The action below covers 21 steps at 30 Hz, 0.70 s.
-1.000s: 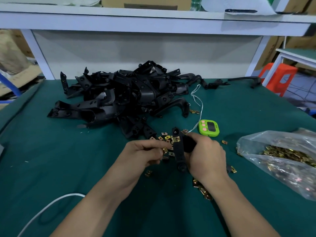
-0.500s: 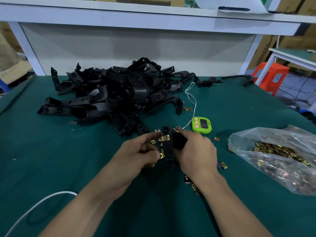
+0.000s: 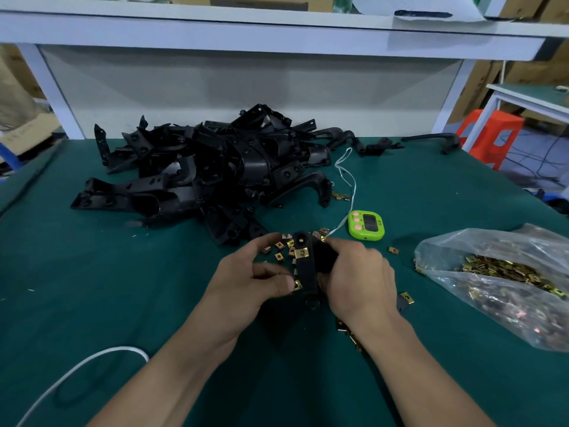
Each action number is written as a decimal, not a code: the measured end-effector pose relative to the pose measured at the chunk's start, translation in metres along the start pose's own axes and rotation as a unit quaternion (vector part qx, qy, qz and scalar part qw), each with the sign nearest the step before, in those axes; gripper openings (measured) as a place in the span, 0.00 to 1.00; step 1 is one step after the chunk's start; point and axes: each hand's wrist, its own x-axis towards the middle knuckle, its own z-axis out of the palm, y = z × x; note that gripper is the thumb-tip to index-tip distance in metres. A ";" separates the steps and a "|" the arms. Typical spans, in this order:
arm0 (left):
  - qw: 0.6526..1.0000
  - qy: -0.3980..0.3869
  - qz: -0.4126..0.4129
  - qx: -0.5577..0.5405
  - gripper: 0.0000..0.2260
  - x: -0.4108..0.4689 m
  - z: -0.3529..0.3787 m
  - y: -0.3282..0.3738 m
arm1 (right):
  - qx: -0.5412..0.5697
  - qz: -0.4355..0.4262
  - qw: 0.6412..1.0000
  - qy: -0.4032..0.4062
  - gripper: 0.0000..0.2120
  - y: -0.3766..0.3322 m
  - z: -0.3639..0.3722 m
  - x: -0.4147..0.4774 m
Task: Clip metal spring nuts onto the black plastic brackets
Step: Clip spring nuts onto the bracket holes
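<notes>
**Held piece:** one long black plastic bracket (image 3: 306, 272), lying lengthwise away from the person, between the two hands. The right hand (image 3: 357, 278) has its fingers curled round the bracket's right side, apparently to steady it with the flat face turned up for fitting.

**Fitted:** one brass-coloured metal spring nut (image 3: 301, 252), seated on the bracket's far portion, just beyond the left thumb tip.

**In work:** a second spring nut (image 3: 297, 285), pinched between thumb and forefinger of the left hand (image 3: 249, 282) and touching the bracket's left edge. The other left fingers are loosely curled. This is judged to be the clip being pushed on sideways; how far it has slid on cannot be told.

**Stock:** loose spring nuts (image 3: 278, 246) scattered on the green cloth table (image 3: 92, 288) just beyond the left fingertips, within easy reach. A clear plastic bag of nuts (image 3: 498, 272) lies well to the right of the right hand.

**Awaiting:** heap of black brackets (image 3: 209, 171), well beyond both hands.

**Other:** lime-green digital timer (image 3: 366, 224), beyond the right knuckles; white cable (image 3: 70, 374), beside the left forearm.
</notes>
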 end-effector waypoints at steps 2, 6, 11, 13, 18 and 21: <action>1.000 0.020 0.002 0.002 0.29 -0.002 0.002 0.000 | -0.014 0.004 1.000 0.010 0.16 -0.001 -0.001 -0.001; 0.998 0.036 0.010 0.056 0.31 -0.005 0.003 0.001 | -0.052 0.005 0.998 0.025 0.11 -0.002 0.000 -0.002; 0.994 0.032 0.014 0.107 0.30 -0.008 0.002 0.004 | -0.070 -0.003 0.997 0.024 0.13 -0.002 0.002 -0.003; 0.993 0.026 0.015 0.111 0.30 -0.008 0.002 0.005 | -0.065 -0.003 0.998 0.024 0.12 -0.002 0.003 -0.003; 0.989 -0.001 0.001 0.148 0.30 -0.008 -0.002 0.007 | -0.060 -0.007 0.998 0.011 0.11 -0.004 0.003 -0.003; 0.983 -0.009 -0.002 0.183 0.30 -0.010 -0.002 0.009 | -0.038 -0.019 0.999 -0.004 0.09 -0.004 0.002 -0.003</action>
